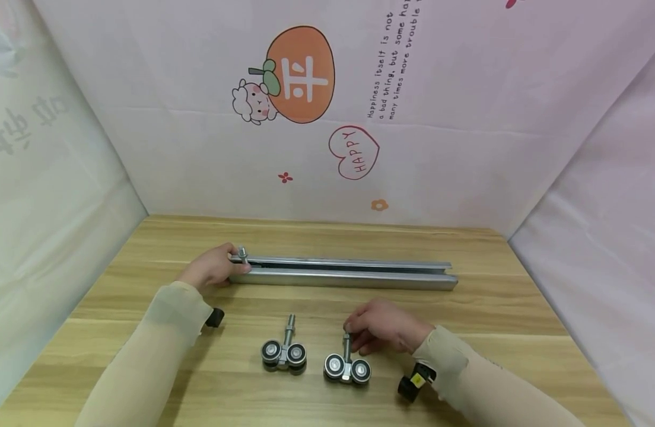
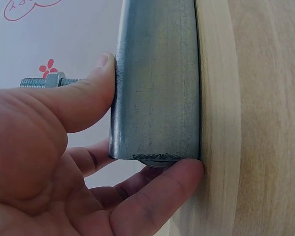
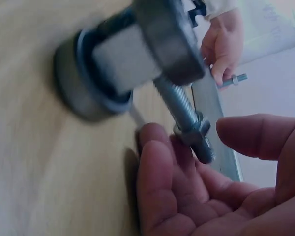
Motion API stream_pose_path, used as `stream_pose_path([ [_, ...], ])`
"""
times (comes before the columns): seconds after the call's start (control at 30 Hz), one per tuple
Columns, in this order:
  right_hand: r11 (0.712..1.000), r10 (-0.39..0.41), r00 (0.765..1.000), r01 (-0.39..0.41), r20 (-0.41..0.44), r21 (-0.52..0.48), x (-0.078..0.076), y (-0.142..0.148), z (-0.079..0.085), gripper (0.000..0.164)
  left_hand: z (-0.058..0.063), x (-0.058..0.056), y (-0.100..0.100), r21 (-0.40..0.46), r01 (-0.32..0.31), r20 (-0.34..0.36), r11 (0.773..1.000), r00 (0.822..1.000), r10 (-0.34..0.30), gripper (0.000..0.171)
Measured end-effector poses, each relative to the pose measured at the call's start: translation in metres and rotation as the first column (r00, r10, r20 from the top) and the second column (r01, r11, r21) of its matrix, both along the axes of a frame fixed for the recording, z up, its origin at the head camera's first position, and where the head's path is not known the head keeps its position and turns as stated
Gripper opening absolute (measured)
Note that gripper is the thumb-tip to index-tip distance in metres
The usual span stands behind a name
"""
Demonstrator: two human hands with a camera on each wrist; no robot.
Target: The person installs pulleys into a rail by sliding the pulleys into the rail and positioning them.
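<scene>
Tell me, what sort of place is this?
Probably a screened-off workspace: a white printed backdrop behind a light wood-grain tabletop, plus a long silver metal channel and two silver-and-black wheeled rollers.

The bolt (image 3: pixel 179 104) of the roller (image 3: pixel 171 42) reaches between thumb and fingers of the right hand (image 3: pixel 221 191); the thumb is apart from it. Farther behind, the left hand (image 3: pixel 225 45) is at the rail (image 3: pixel 210 96).
</scene>
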State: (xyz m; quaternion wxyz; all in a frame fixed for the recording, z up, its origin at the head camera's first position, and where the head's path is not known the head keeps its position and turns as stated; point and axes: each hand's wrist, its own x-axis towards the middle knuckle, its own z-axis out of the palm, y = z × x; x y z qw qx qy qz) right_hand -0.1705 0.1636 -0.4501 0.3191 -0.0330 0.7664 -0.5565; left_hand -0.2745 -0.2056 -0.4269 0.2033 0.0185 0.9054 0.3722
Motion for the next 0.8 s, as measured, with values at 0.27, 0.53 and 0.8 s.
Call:
stream_pose_path([
  [0.27,0.996,-0.01,0.993,0.02,0.115,-0.085,0.006,-0.008,0.006,0.023,0.0,-0.001,-0.001,-0.024,0.009,-0.001,1.0,1.0,-0.009,0.052],
  [0.53,0.985,0.013,0.981,0.021,0.195,-0.17,0.009,-0.007,0.011,0.026,0.001,0.0,-0.001,-0.034,0.003,-0.006,0.999,1.0,-0.003,0.05],
  [0.8,0.981,-0.009,0.982,0.045,0.187,-0.189,0.009,-0.005,0.003,0.027,0.002,0.001,0.001,-0.005,-0.004,0.007,1.0,1.0,0.004,0.048],
])
